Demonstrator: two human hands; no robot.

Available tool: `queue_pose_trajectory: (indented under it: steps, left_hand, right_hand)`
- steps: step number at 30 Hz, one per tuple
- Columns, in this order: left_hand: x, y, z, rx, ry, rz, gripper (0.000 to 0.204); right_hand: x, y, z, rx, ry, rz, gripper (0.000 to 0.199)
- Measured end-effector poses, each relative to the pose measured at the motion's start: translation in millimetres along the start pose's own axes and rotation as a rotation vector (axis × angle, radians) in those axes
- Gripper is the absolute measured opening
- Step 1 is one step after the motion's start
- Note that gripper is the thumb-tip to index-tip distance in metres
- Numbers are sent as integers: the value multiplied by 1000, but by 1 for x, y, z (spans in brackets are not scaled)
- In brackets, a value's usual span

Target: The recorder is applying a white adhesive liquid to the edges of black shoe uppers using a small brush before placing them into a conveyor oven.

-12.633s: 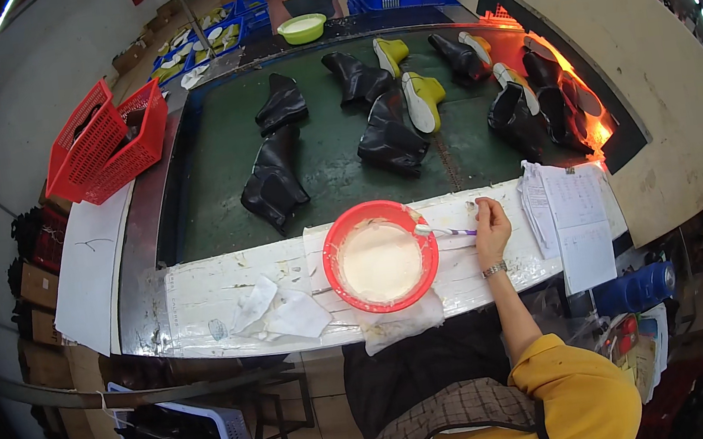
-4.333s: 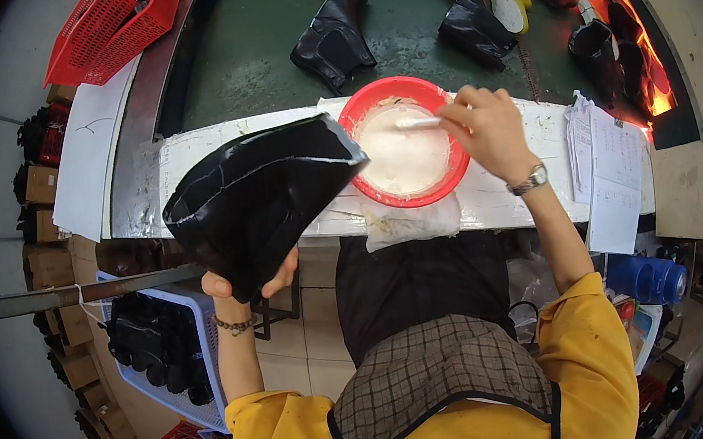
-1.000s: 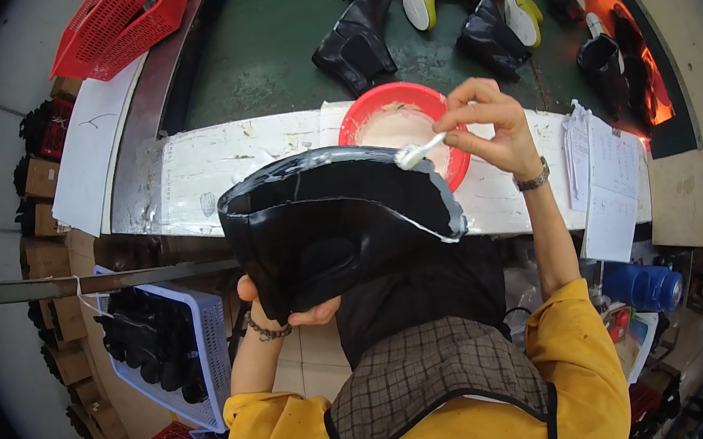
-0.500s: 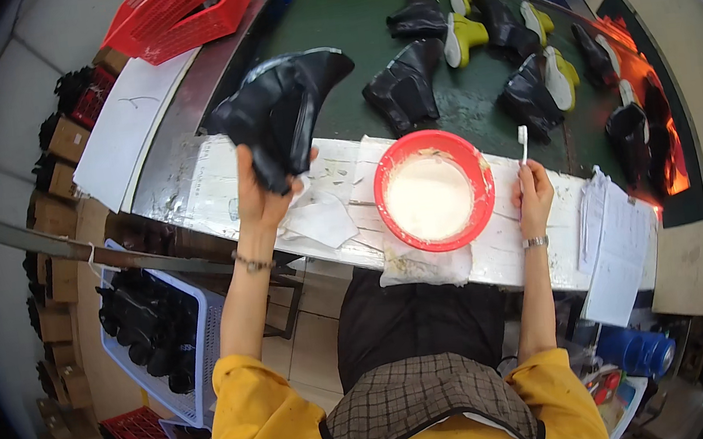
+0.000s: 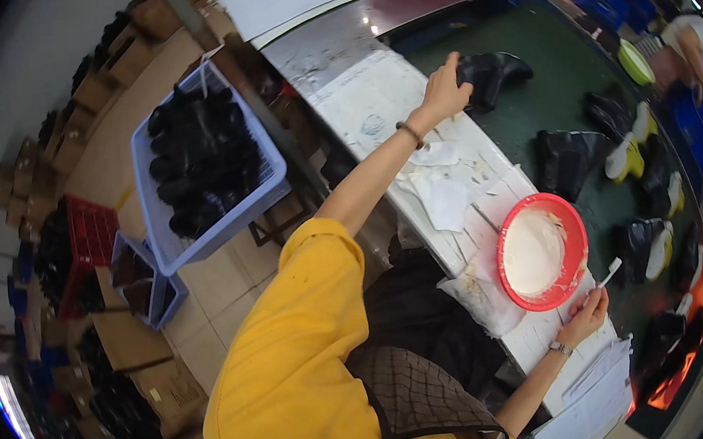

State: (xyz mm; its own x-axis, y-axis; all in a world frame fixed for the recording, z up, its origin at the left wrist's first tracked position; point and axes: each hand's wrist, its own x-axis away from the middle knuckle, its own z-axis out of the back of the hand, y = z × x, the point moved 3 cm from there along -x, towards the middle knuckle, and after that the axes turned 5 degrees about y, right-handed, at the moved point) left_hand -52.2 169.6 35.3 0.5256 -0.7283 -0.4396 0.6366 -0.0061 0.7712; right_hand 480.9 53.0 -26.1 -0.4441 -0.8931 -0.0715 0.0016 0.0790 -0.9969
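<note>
My left hand (image 5: 444, 93) reaches out with its fingers closed on the near end of a black ankle boot (image 5: 491, 78), which lies on its side at the edge of the green belt (image 5: 523, 126). Between the thumb and fingers of my right hand (image 5: 585, 317) is a white toothbrush (image 5: 609, 272), bristle end up. Beside that hand a red bowl (image 5: 579, 232) of creamy white paste stands on the white, stained work board (image 5: 368, 100). White scraps of cloth or paper (image 5: 442, 196) lie on the board between my hands.
More black boots (image 5: 570, 161) and yellow-and-white soles (image 5: 625, 158) sit on the belt. A blue basket (image 5: 226, 221) of black boots stands on the floor at left. Paper sheets (image 5: 585, 401) hang at the board's near end. Another person (image 5: 690, 51) is at the far right.
My view has swung left. The black boot, held up over the board before, is now down at the belt's edge with my left hand on it. The toothbrush stays in my right hand.
</note>
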Motion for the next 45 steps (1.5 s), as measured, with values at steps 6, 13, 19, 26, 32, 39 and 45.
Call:
queue_pose_trajectory:
  steps: [6, 13, 19, 26, 32, 39, 45]
  left_hand:
    - [83, 50, 224, 45, 399, -249, 27]
    - [141, -127, 430, -963, 812, 722, 72]
    - [197, -219, 496, 138, 747, 717, 31]
    - [214, -63, 396, 379, 1051, 442, 43]
    - [170, 45, 268, 251, 104, 365, 48]
    - [114, 10, 125, -285, -419, -184, 54]
    - [121, 50, 53, -416, -458, -210, 118]
  right_hand:
    - [1, -5, -2, 37, -37, 48, 25]
    - [3, -12, -6, 36, -37, 51, 24]
    - [1, 3, -3, 10, -11, 41, 23]
    - [2, -4, -1, 24, -43, 63, 17]
    - [6, -13, -7, -36, -17, 8, 14]
    - [16, -48, -11, 149, -100, 185, 18]
    - [51, -141, -82, 997, -382, 682, 12]
